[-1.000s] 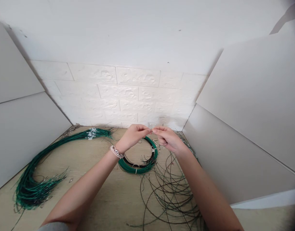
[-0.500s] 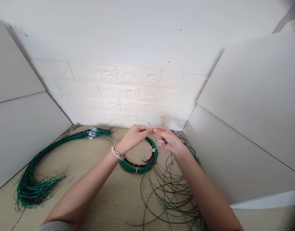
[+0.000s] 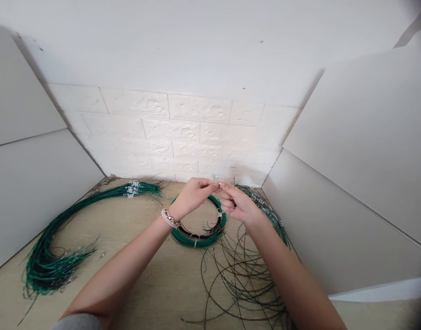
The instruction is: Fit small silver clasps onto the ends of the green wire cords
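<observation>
My left hand point(image 3: 193, 196) and my right hand point(image 3: 238, 200) meet fingertip to fingertip above the far part of the table. Both pinch at the same spot, and whatever is between the fingers is too small to make out. Below them lies a tied coil of green and black wire point(image 3: 183, 238), partly covered by my left hand and wrist. Loose dark and green wires point(image 3: 245, 270) spread in wide loops beneath my right forearm. A beaded bracelet point(image 3: 169, 218) circles my left wrist.
A thick green wire bundle with white connectors point(image 3: 132, 188) curves along the left side of the table point(image 3: 135, 293). Another wire bundle point(image 3: 265, 208) lies at the right, partly behind my right arm. Grey panels point(image 3: 334, 220) flank both sides; a white brick-pattern wall point(image 3: 183, 133) closes the back.
My right hand has shifted slightly left and turned a little, uncovering more of the right-hand bundle. My left hand stays nearly in place. The whole view has moved slightly.
</observation>
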The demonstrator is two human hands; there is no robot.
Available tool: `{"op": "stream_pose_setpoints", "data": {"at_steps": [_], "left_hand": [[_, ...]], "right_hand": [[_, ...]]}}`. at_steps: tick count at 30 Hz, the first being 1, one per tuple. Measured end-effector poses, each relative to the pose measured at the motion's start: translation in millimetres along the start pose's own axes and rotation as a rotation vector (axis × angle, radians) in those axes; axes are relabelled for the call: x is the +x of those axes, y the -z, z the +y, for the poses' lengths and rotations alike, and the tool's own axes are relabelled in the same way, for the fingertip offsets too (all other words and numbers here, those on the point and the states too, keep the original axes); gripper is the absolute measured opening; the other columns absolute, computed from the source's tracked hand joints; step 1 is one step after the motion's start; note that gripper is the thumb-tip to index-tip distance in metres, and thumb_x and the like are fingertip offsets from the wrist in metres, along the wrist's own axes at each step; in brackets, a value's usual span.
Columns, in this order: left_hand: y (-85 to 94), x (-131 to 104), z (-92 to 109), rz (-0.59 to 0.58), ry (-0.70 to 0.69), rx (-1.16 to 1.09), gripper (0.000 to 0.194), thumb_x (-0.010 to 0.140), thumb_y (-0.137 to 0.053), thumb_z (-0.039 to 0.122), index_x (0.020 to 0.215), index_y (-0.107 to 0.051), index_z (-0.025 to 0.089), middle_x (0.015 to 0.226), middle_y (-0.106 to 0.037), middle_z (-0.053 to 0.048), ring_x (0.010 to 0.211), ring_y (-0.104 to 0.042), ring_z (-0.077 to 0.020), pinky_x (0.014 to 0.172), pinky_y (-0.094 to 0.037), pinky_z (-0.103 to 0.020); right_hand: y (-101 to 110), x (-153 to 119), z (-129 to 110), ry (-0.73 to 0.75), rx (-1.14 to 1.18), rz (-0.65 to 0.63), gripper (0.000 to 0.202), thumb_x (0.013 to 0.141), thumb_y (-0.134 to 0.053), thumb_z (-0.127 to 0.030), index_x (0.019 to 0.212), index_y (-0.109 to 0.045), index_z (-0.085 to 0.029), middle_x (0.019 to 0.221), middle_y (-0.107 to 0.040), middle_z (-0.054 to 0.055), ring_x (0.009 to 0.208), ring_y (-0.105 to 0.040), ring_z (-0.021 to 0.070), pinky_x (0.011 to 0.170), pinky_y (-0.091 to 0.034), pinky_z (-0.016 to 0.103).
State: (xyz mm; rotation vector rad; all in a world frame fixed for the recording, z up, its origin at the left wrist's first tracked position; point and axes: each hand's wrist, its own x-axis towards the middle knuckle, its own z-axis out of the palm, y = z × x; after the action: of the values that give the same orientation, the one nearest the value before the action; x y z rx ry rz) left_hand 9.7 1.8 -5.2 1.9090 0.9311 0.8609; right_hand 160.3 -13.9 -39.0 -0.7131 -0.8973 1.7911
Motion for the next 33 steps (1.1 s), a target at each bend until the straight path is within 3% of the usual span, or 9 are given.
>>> {"op": "stream_pose_setpoints", "data": {"at_steps": [8, 18, 22, 27, 30, 33], "left_hand": [[-1.6, 1, -1, 0.069, 0.007, 0.033, 0.034, 0.078, -0.047, 0.038, 0.075, -0.066, 0.01, 0.079, -0.067, -0.006, 0.076, -0.057, -0.0158, 0.071, -0.041, -0.025], [-1.6, 1, -4, 0.072, -0.024, 0.094, 0.036, 0.077, -0.045, 0.041, 0.077, -0.066, 0.011, 0.072, -0.064, -0.004, 0.068, -0.054, -0.015, 0.062, -0.039, -0.024], [-1.6, 2, -5, 0.064, -0.013, 0.075, 0.036, 0.077, -0.045, 0.039, 0.076, -0.066, 0.011, 0.071, -0.064, -0.004, 0.066, -0.052, -0.0137, 0.062, -0.038, -0.023], [0.1, 3, -7, 0.013, 0.02, -0.003, 0.034, 0.075, -0.048, 0.04, 0.073, -0.065, 0.01, 0.064, -0.059, -0.001, 0.058, -0.046, -0.0098, 0.055, -0.033, -0.021], [0.8, 5, -10, -0.038, 0.096, -0.164, 0.031, 0.072, -0.055, 0.04, 0.067, -0.063, 0.01, 0.052, -0.046, 0.003, 0.047, -0.033, -0.0055, 0.046, -0.025, -0.02], [-0.3, 7, -16, -0.093, 0.17, -0.438, 0.028, 0.069, -0.061, 0.037, 0.064, -0.06, 0.01, 0.051, -0.038, 0.004, 0.044, -0.026, -0.0031, 0.042, -0.017, -0.019]], "right_hand": [[-3, 1, 8, -0.036, 0.17, -0.005, 0.025, 0.071, -0.065, -0.032, 0.073, -0.042, -0.02, 0.043, -0.016, -0.012, 0.036, -0.007, 0.0029, 0.033, -0.007, 0.017], [-6, 1, 11, -0.009, 0.158, 0.045, 0.027, 0.069, -0.066, -0.033, 0.073, -0.042, -0.02, 0.042, -0.019, -0.013, 0.034, -0.009, 0.0026, 0.032, -0.008, 0.018], [-7, 1, 9, 0.093, 0.023, 0.123, 0.024, 0.066, -0.067, -0.032, 0.076, -0.05, -0.019, 0.04, -0.024, -0.013, 0.033, -0.013, 0.0017, 0.032, -0.009, 0.017], [-4, -1, 0, 0.224, -0.288, 0.224, 0.022, 0.064, -0.067, -0.032, 0.076, -0.058, -0.015, 0.055, -0.055, -0.005, 0.031, -0.022, -0.0002, 0.032, -0.013, 0.018], [-2, 0, -3, 0.33, -0.473, 0.268, 0.021, 0.063, -0.067, -0.032, 0.074, -0.061, -0.015, 0.067, -0.063, 0.001, 0.04, -0.042, 0.004, 0.037, -0.029, 0.019], [-1, 1, -1, 0.456, -0.634, 0.295, 0.02, 0.064, -0.066, -0.033, 0.075, -0.064, -0.016, 0.071, -0.066, 0.003, 0.062, -0.057, 0.0122, 0.055, -0.042, 0.023]]}}
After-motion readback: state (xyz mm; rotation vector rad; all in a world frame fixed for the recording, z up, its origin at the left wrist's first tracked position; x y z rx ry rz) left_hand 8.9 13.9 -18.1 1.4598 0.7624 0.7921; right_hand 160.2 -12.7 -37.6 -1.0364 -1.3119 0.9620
